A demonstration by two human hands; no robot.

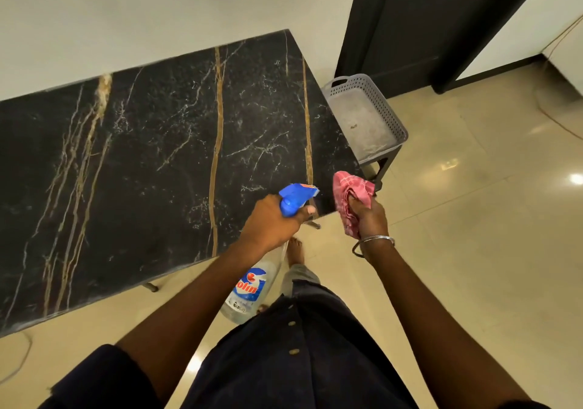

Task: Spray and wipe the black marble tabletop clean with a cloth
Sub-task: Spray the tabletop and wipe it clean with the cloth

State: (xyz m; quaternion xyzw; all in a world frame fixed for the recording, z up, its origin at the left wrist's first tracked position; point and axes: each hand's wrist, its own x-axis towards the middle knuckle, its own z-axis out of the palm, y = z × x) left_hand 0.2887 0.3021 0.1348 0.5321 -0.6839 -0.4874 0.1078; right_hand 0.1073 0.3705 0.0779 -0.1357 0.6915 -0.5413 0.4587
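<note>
Tabletop (151, 162) first: the black marble slab with gold and white veins fills the left half of the view and stands against the wall. We see no wet film, droplets or wipe streaks on it. A faint pale haze lies along its near left edge, but we cannot tell whether that is dust or reflection. We therefore judge that the surface is not yet treated.

Next in size is the spray bottle (250, 288). It is a clear bottle with a blue and white label and a blue trigger head. It hangs tilted in the air at the near right corner of the table, with its body below the table edge and its nozzle pointing over the slab. Liquid level is hard to read.

The cloth (350, 194) is pink, checked and bunched. It is held in the air just beside the same corner and is apart from the marble.

The left hand (273, 222) has its fingers curled round the bottle neck, with one fingertip at the front near the trigger. The right hand (369, 217) has its fingers clamped on the bunched cloth.

Status, as we judge it:
1. Tools in hand: done.
2. Spraying: about to start.
3. Wiping the whole slab: still to do.
</note>
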